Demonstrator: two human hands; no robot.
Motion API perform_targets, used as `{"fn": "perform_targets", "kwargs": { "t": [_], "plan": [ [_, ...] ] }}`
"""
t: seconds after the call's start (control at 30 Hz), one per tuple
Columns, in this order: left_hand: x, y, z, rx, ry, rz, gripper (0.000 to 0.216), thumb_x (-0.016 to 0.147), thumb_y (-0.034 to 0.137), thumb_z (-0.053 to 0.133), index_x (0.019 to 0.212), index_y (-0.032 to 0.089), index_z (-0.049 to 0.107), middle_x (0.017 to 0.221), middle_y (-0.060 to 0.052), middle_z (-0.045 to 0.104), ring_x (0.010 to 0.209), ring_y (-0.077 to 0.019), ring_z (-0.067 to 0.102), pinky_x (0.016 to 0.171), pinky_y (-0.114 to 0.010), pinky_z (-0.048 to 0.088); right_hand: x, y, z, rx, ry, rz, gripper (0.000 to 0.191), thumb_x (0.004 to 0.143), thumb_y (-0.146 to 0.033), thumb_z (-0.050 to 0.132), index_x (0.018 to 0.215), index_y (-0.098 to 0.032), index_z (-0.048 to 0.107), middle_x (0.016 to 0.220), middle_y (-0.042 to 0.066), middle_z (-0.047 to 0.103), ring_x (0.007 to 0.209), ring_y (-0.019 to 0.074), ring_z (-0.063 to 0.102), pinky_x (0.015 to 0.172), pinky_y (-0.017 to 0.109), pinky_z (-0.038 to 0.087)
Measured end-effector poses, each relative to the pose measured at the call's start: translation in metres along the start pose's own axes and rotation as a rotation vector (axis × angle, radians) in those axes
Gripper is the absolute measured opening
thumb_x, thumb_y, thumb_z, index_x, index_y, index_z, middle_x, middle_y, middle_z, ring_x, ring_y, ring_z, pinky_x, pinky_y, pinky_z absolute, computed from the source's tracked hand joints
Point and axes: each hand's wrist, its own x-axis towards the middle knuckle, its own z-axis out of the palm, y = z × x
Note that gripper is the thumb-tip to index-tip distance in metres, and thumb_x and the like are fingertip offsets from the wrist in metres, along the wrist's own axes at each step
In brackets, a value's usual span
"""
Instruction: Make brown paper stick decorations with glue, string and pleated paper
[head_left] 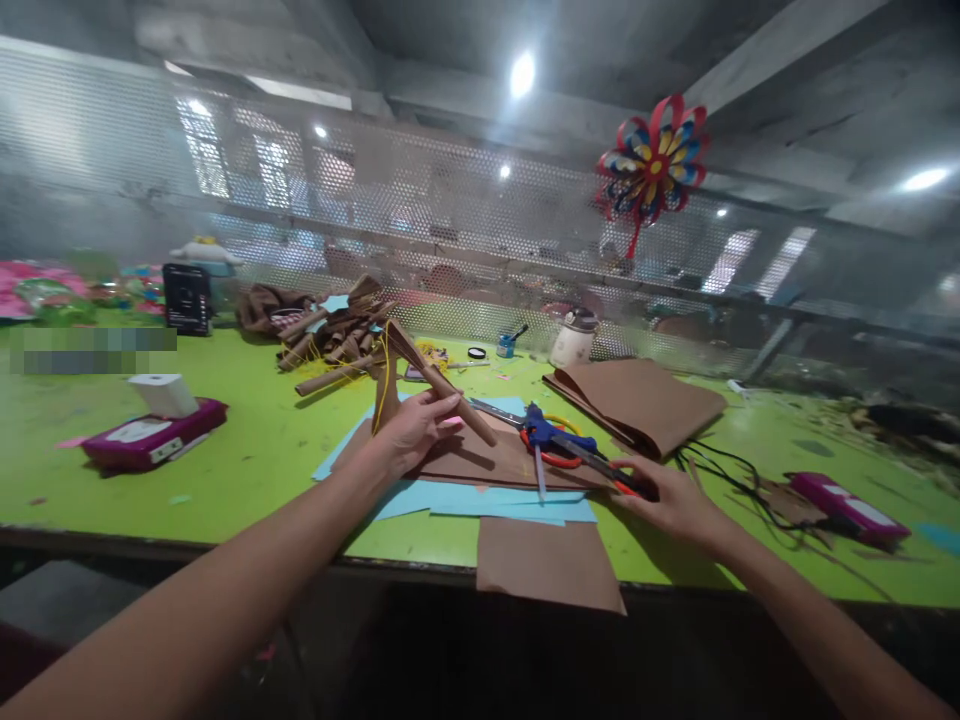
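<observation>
My left hand (421, 432) is closed round a rolled brown paper tube (469, 410), which slants above a stack of brown paper sheets (465, 455). Yellow string (387, 375) loops beside that hand. On the right, my right hand (667, 500) has its fingers closed on a long dark tool (592, 462) with an orange and black handle; its exact kind is unclear. Beyond its far end lie a blue-bodied object (537, 428) and scissors (499, 413) with metal blades. Red and yellow loops show around them. Light blue paper (495, 500) sticks out under the brown sheets.
A pile of brown paper rolls (341, 335) lies behind. Folded brown paper (645, 395), a white jar (574, 338) and a small blue bottle (506, 345) stand further back. Purple power strips (154, 435) with black cables (739, 480) sit on both sides. One brown sheet (551, 562) overhangs the table edge.
</observation>
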Motion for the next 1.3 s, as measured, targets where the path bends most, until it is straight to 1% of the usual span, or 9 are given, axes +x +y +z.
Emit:
{"fn": "perform_targets", "kwargs": {
  "t": [0.2, 0.4, 0.5, 0.6, 0.73, 0.9, 1.0, 1.13, 1.3],
  "plan": [
    [-0.009, 0.001, 0.006, -0.047, -0.123, 0.027, 0.018, 0.066, 0.016, 0.069, 0.083, 0.014, 0.064, 0.083, -0.008, 0.062, 0.079, -0.0175, 0.061, 0.075, -0.032, 0.049, 0.037, 0.032, -0.016, -0.090, 0.195, 0.048, 0.039, 0.072, -0.042, 0.056, 0.101, -0.018, 0.062, 0.088, 0.008, 0.069, 0.076, 0.0249, 0.063, 0.067, 0.033, 0.048],
    [-0.015, 0.003, 0.011, -0.007, -0.210, -0.061, 0.019, 0.067, 0.012, 0.067, 0.086, 0.013, 0.065, 0.081, -0.009, 0.064, 0.073, -0.0151, 0.061, 0.070, -0.027, 0.048, 0.096, 0.046, 0.001, -0.279, -0.048, 0.049, 0.032, 0.071, -0.035, 0.056, 0.095, -0.016, 0.066, 0.087, 0.011, 0.068, 0.076, 0.0260, 0.062, 0.062, 0.032, 0.045],
    [-0.014, 0.001, 0.011, 0.018, -0.261, -0.110, 0.020, 0.066, 0.012, 0.067, 0.086, 0.013, 0.064, 0.079, -0.010, 0.064, 0.075, -0.0185, 0.062, 0.071, -0.031, 0.048, 0.102, 0.032, 0.006, -0.377, -0.036, 0.037, 0.030, 0.072, -0.032, 0.056, 0.094, -0.015, 0.066, 0.087, 0.013, 0.067, 0.077, 0.0259, 0.061, 0.061, 0.031, 0.043],
    [-0.011, -0.003, 0.011, 0.026, -0.230, -0.096, 0.018, 0.067, 0.013, 0.066, 0.084, 0.012, 0.062, 0.079, -0.010, 0.064, 0.076, -0.0199, 0.063, 0.074, -0.034, 0.048, 0.102, 0.004, 0.004, -0.333, 0.054, -0.095, 0.031, 0.079, -0.035, 0.049, 0.097, -0.015, 0.064, 0.096, 0.013, 0.064, 0.088, 0.0238, 0.058, 0.072, 0.031, 0.042],
    [-0.011, -0.010, 0.015, 0.063, -0.145, -0.057, 0.017, 0.070, 0.016, 0.065, 0.084, 0.012, 0.058, 0.081, -0.008, 0.064, 0.078, -0.0168, 0.061, 0.075, -0.032, 0.048, 0.109, -0.035, 0.004, -0.310, -0.132, -0.288, 0.030, 0.077, -0.031, 0.052, 0.100, -0.015, 0.063, 0.099, 0.011, 0.064, 0.093, 0.0226, 0.055, 0.078, 0.028, 0.039],
    [-0.014, -0.013, 0.023, 0.144, -0.064, -0.089, 0.019, 0.069, 0.015, 0.064, 0.086, 0.013, 0.055, 0.078, -0.005, 0.061, 0.075, -0.0155, 0.060, 0.072, -0.030, 0.048, 0.118, -0.046, 0.019, -0.451, -0.261, -0.196, 0.019, 0.067, -0.020, 0.057, 0.083, -0.013, 0.065, 0.085, 0.013, 0.065, 0.077, 0.0220, 0.057, 0.061, 0.026, 0.035],
    [-0.010, -0.006, 0.031, 0.228, -0.060, -0.142, 0.018, 0.070, 0.014, 0.061, 0.087, 0.013, 0.054, 0.075, -0.004, 0.059, 0.072, -0.0159, 0.060, 0.069, -0.031, 0.048, 0.115, -0.043, 0.025, -0.396, -0.243, -0.156, 0.015, 0.067, -0.018, 0.055, 0.078, -0.013, 0.065, 0.080, 0.011, 0.066, 0.069, 0.0195, 0.056, 0.057, 0.025, 0.032],
    [0.004, 0.007, 0.036, 0.293, -0.194, -0.201, 0.014, 0.073, 0.014, 0.057, 0.086, 0.013, 0.053, 0.070, -0.002, 0.054, 0.069, -0.0194, 0.062, 0.068, -0.037, 0.048, 0.111, -0.038, 0.023, -0.225, -0.161, -0.120, 0.017, 0.067, -0.016, 0.054, 0.079, -0.013, 0.066, 0.078, 0.009, 0.066, 0.068, 0.0179, 0.056, 0.060, 0.025, 0.035],
    [0.009, 0.003, 0.019, 0.200, -0.209, -0.216, 0.019, 0.075, 0.015, 0.056, 0.093, 0.015, 0.049, 0.074, -0.004, 0.055, 0.074, -0.0226, 0.063, 0.070, -0.046, 0.049, 0.109, -0.028, 0.009, 0.127, 0.002, -0.063, 0.029, 0.069, -0.024, 0.057, 0.096, -0.013, 0.065, 0.087, 0.008, 0.066, 0.076, 0.0201, 0.057, 0.065, 0.027, 0.040]
  ]
}}
